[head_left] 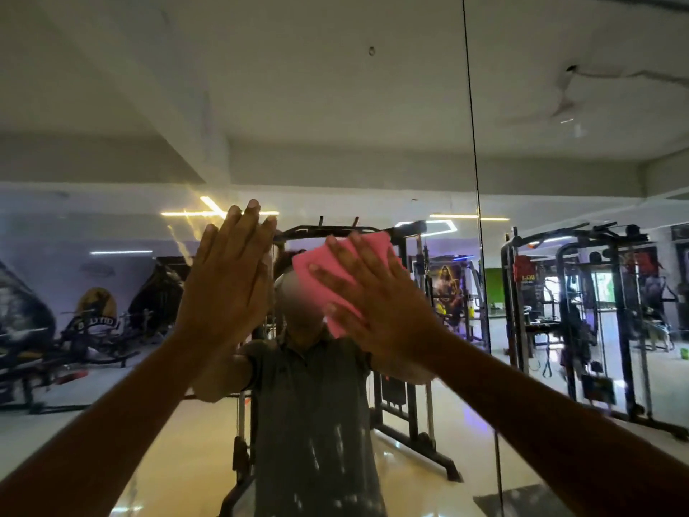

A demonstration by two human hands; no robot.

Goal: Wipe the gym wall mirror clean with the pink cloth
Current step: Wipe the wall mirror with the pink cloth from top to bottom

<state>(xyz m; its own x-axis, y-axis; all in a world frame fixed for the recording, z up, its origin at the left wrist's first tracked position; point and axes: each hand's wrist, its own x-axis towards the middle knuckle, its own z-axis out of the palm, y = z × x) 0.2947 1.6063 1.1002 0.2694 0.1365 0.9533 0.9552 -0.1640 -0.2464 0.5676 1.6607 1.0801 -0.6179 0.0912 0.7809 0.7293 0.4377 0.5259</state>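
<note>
The wall mirror [335,125] fills the whole view and reflects the gym behind me. My right hand [376,304] presses the pink cloth [328,263] flat against the glass with its fingers spread straight. The cloth sticks out above and to the left of that hand. My left hand [227,278] lies flat on the mirror to the left of the cloth, fingers straight and together, holding nothing. Both arms reach up from the bottom corners. Whitish streaks show on the glass low in the middle.
A dark vertical seam [475,218] between two mirror panels runs down just right of my right hand. The glass reflects a person in a grey shirt, black weight machines [596,311], a ceiling fan [570,91] and a shiny floor.
</note>
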